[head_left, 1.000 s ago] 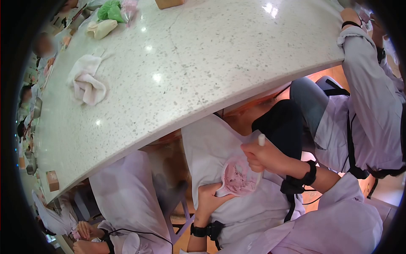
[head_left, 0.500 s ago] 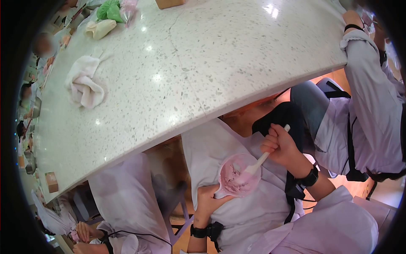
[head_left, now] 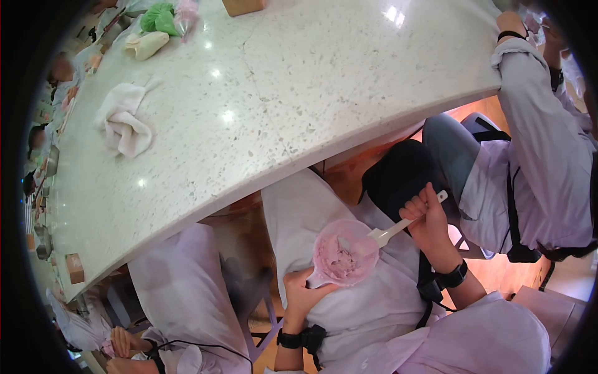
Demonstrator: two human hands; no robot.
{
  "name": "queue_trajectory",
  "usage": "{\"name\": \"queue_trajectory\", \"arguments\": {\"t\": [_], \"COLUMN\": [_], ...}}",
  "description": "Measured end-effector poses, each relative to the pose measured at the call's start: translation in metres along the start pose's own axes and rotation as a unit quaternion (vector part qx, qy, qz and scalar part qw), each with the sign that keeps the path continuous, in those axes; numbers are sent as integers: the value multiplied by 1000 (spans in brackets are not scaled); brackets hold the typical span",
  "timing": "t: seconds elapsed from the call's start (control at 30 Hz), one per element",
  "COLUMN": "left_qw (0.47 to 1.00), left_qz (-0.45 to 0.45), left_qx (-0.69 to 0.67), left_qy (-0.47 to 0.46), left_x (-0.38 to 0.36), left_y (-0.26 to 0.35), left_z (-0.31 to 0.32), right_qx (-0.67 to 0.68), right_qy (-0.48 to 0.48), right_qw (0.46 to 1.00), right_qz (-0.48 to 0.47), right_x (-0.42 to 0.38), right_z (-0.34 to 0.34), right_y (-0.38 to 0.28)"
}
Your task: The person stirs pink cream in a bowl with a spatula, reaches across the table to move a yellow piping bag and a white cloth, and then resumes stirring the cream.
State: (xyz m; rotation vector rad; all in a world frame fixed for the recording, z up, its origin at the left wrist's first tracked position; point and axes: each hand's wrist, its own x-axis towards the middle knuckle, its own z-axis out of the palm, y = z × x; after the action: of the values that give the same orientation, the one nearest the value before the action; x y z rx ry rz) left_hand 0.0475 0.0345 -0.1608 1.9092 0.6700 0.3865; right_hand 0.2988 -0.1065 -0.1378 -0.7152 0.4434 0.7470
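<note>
Over the apron on my lap, my left hand is closed around the handle of a pink mixing bowl. A thick pink-and-white mixture lies in the bottom of the bowl and smears its wall. My right hand grips a white spatula by its handle, with the handle's end sticking out past the fingers. The spatula's blade reaches over the bowl's right rim, inside the bowl. Both wrists carry black bands.
A speckled stone table stretches ahead, its edge just beyond my lap. On it lie a crumpled white cloth, a green bag, a cream-coloured bag and a small brown box. Other people sit close on both sides.
The spatula has swung to a flatter angle, its handle end moving right and its blade shifting toward the bowl's right side. My right hand has moved slightly right and down; the bowl shifted slightly left.
</note>
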Motion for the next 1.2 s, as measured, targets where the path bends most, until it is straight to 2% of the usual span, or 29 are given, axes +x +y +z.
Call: {"name": "queue_trajectory", "arguments": {"t": [0.13, 0.23, 0.37, 0.67, 0.87, 1.2], "left_qw": [1000, 999, 999, 998, 999, 999], "left_qz": [2, 2, -16, -5, -27, -12], "left_qx": [-11, -40, -31, -54, -23, -42], "left_qy": [4, 14, -3, 19, -2, -24], "left_x": [-1, 1, -3, -2, -4, -1], "left_y": [0, 0, -11, -13, -12, -11], "left_z": [0, 1, 0, -1, -6, -9], "right_qx": [-35, -15, 24, 30, 33, 122], "right_qy": [-20, -9, 5, 37, 58, 81], "right_qw": [995, 994, 995, 995, 995, 988], "right_qz": [-87, -104, -98, -82, -70, 39], "right_x": [-6, -9, -7, -4, 1, 10], "right_z": [3, 3, 1, 2, -6, -29], "right_y": [-14, -18, -18, -21, -20, -26]}}
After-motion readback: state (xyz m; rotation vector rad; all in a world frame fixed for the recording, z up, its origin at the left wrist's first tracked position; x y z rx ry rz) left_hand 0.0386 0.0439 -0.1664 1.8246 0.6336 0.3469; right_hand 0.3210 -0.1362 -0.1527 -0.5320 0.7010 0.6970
